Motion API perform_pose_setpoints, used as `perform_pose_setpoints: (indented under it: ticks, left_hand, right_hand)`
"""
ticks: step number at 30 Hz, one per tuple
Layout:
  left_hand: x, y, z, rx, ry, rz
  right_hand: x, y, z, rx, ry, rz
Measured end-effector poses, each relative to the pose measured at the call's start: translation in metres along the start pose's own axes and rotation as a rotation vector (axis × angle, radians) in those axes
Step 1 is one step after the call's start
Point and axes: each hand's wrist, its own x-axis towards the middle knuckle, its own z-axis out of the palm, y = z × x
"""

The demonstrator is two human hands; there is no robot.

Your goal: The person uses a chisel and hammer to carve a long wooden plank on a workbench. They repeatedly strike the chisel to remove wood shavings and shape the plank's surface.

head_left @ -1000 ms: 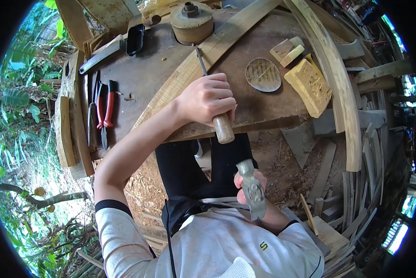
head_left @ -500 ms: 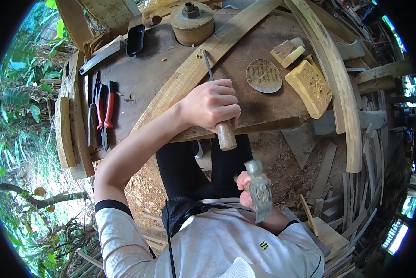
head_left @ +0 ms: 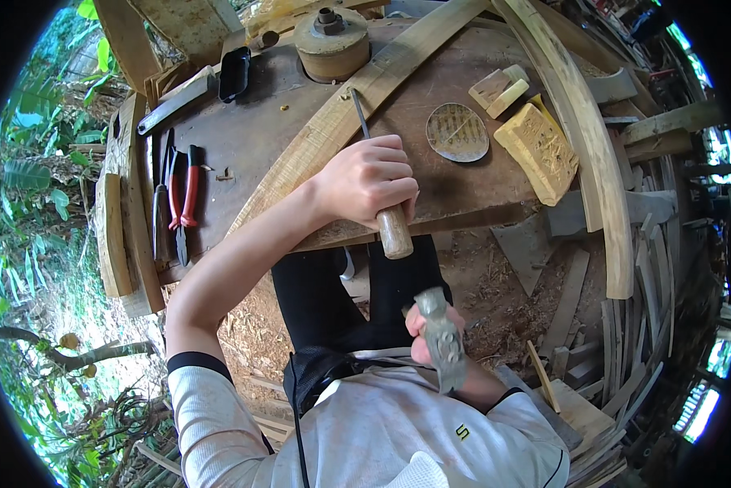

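Note:
My left hand (head_left: 371,180) grips a chisel (head_left: 394,230) by its wooden handle, the thin steel blade pointing up onto a long curved wooden board (head_left: 357,102) that lies across the dark workbench (head_left: 235,134). My right hand (head_left: 420,335) is down by my lap, closed on a metal hammer (head_left: 441,337) whose grey head points toward the chisel's handle end, a short gap below it.
Red-handled pliers (head_left: 188,193) and other hand tools lie at the bench's left. A round wooden block with a bolt (head_left: 330,34), an oval carved piece (head_left: 457,132) and a carved yellow block (head_left: 538,151) sit further back. A second curved board (head_left: 593,122) and wood offcuts are on the right.
The hammer has swung slightly right and back left below the chisel handle. The chisel blade has shifted a little along the curved board; my left hand keeps its grip.

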Motion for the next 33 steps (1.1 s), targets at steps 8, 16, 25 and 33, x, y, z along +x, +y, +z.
perform_pose_setpoints:
  ticks: [8,16,25,33]
  left_hand:
    - [-0.003,-0.004,0.001,-0.001,-0.046,-0.011]
    - [-0.001,-0.004,0.002,-0.049,-0.110,-0.074]
    - [-0.003,-0.005,0.000,-0.035,-0.152,-0.106]
    - [-0.003,-0.006,0.001,-0.014,-0.176,-0.119]
  right_hand:
    - [0.028,-0.005,0.000,-0.415,-0.029,-0.200]
    - [0.001,0.006,0.003,-0.216,-0.055,0.082]
    - [0.008,0.011,0.006,-0.292,0.054,0.177]
    - [0.016,0.021,-0.005,-0.278,0.030,0.009]
